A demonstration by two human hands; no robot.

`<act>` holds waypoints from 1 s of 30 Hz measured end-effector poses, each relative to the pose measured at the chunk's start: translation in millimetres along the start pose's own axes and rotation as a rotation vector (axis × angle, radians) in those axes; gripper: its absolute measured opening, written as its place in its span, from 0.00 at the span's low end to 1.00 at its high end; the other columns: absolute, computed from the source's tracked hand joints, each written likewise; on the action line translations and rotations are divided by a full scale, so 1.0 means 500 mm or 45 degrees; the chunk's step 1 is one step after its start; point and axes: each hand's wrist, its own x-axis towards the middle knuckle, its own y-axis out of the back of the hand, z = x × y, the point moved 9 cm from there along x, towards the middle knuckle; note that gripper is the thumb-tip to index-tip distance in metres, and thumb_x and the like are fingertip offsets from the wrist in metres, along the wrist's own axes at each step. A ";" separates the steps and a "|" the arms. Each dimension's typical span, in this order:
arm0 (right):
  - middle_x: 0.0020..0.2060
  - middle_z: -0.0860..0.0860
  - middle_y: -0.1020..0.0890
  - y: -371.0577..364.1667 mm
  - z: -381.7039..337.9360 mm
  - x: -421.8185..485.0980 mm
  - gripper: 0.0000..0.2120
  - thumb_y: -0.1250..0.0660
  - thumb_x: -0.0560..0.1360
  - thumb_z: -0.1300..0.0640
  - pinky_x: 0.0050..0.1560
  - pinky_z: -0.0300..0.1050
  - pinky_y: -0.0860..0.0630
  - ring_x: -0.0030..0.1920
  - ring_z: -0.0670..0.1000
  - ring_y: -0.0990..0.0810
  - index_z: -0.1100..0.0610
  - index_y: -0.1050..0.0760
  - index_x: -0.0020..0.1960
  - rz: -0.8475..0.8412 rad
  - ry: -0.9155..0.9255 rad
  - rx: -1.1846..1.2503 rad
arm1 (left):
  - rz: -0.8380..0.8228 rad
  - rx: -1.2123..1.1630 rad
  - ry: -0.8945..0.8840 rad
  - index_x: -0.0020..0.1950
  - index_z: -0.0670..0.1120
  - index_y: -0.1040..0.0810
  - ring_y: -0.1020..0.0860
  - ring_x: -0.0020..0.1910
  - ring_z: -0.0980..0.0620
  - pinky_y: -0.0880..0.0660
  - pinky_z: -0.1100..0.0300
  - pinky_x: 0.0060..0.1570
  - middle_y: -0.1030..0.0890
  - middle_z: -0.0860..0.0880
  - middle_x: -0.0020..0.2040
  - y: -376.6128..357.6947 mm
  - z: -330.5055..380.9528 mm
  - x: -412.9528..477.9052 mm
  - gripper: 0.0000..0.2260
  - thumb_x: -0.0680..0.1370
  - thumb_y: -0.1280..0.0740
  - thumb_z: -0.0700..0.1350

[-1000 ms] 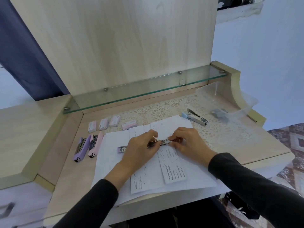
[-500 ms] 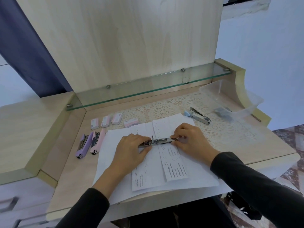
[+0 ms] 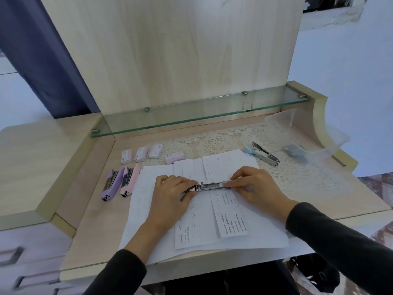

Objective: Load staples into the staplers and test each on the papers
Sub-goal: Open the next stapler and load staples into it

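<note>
silver stapler [image 3: 213, 186] sat across the papers [image 3: 197, 228]; our left hand [image 3: 171, 195] and right hand [image 3: 256, 186] each pinched an end with curled fingers; we judged keeping it level best.

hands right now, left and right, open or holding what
Left hand: grips the left end of the metal stapler.
Right hand: pinches the stapler's right end.

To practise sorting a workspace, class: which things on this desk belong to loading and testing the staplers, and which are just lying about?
Belong to the job:
- metal stapler, gripped by the left hand and right hand
- papers
- purple stapler
- pink stapler
- blue stapler
- four staple boxes

Just lying about:
- lace mat
- clear plastic tub
- glass shelf
</note>
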 end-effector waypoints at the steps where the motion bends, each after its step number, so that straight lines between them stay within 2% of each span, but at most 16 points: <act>1: 0.39 0.51 0.19 -0.003 -0.004 0.000 0.09 0.29 0.68 0.62 0.34 0.44 0.25 0.37 0.51 0.22 0.50 0.17 0.46 -0.023 -0.001 -0.028 | 0.000 -0.012 0.002 0.45 0.47 0.17 0.27 0.42 0.58 0.36 0.61 0.45 0.17 0.53 0.38 0.000 0.001 0.001 0.12 0.71 0.36 0.51; 4: 0.42 0.52 0.21 -0.005 -0.017 0.003 0.07 0.29 0.69 0.57 0.36 0.33 0.35 0.39 0.49 0.28 0.51 0.17 0.46 -0.028 -0.034 -0.094 | 0.014 -0.050 0.016 0.44 0.46 0.17 0.26 0.43 0.57 0.34 0.63 0.45 0.17 0.52 0.38 0.004 0.001 0.000 0.13 0.70 0.36 0.51; 7: 0.39 0.53 0.23 -0.003 -0.029 0.017 0.06 0.28 0.68 0.57 0.36 0.32 0.40 0.39 0.49 0.32 0.53 0.17 0.45 0.019 -0.045 -0.160 | 0.018 -0.048 0.044 0.44 0.46 0.17 0.26 0.42 0.57 0.33 0.65 0.45 0.17 0.52 0.37 0.005 -0.001 -0.002 0.13 0.70 0.36 0.52; 12: 0.36 0.54 0.24 -0.029 -0.049 0.033 0.06 0.27 0.67 0.59 0.36 0.44 0.38 0.37 0.54 0.28 0.53 0.17 0.44 -0.016 -0.029 -0.211 | -0.014 -0.044 0.073 0.44 0.47 0.17 0.26 0.42 0.57 0.34 0.65 0.46 0.17 0.53 0.38 0.001 -0.005 -0.002 0.13 0.70 0.37 0.52; 15: 0.36 0.52 0.25 -0.039 -0.050 0.033 0.04 0.27 0.67 0.60 0.35 0.39 0.37 0.37 0.51 0.28 0.54 0.17 0.42 -0.043 -0.089 -0.104 | -0.019 -0.038 0.067 0.44 0.47 0.17 0.27 0.42 0.57 0.35 0.64 0.46 0.17 0.53 0.38 0.001 -0.002 -0.002 0.12 0.70 0.37 0.52; 17: 0.36 0.48 0.27 -0.032 -0.032 0.037 0.02 0.28 0.67 0.60 0.37 0.36 0.34 0.36 0.46 0.30 0.56 0.17 0.40 -0.030 -0.231 0.021 | -0.013 -0.019 0.057 0.43 0.47 0.17 0.26 0.40 0.58 0.35 0.63 0.47 0.17 0.53 0.38 0.002 -0.001 0.000 0.11 0.70 0.35 0.51; 19: 0.35 0.46 0.29 -0.025 -0.009 0.037 0.01 0.28 0.68 0.59 0.35 0.31 0.38 0.34 0.42 0.32 0.56 0.19 0.38 -0.023 -0.384 0.064 | -0.009 0.002 0.046 0.43 0.47 0.17 0.24 0.38 0.57 0.35 0.62 0.50 0.17 0.53 0.38 0.002 0.000 -0.001 0.09 0.69 0.32 0.50; 24: 0.32 0.43 0.30 -0.036 0.004 0.029 0.03 0.28 0.68 0.58 0.32 0.31 0.40 0.33 0.41 0.32 0.57 0.19 0.40 -0.002 -0.571 0.099 | -0.005 0.027 0.027 0.42 0.47 0.18 0.21 0.36 0.55 0.35 0.58 0.55 0.17 0.53 0.37 0.003 0.004 0.000 0.07 0.70 0.32 0.49; 30: 0.31 0.42 0.30 -0.047 0.000 0.030 0.02 0.29 0.69 0.59 0.32 0.30 0.39 0.33 0.43 0.31 0.57 0.19 0.39 0.064 -0.646 0.154 | -0.027 0.010 0.057 0.42 0.47 0.18 0.24 0.37 0.56 0.35 0.61 0.53 0.17 0.53 0.37 0.002 0.000 0.000 0.11 0.71 0.37 0.51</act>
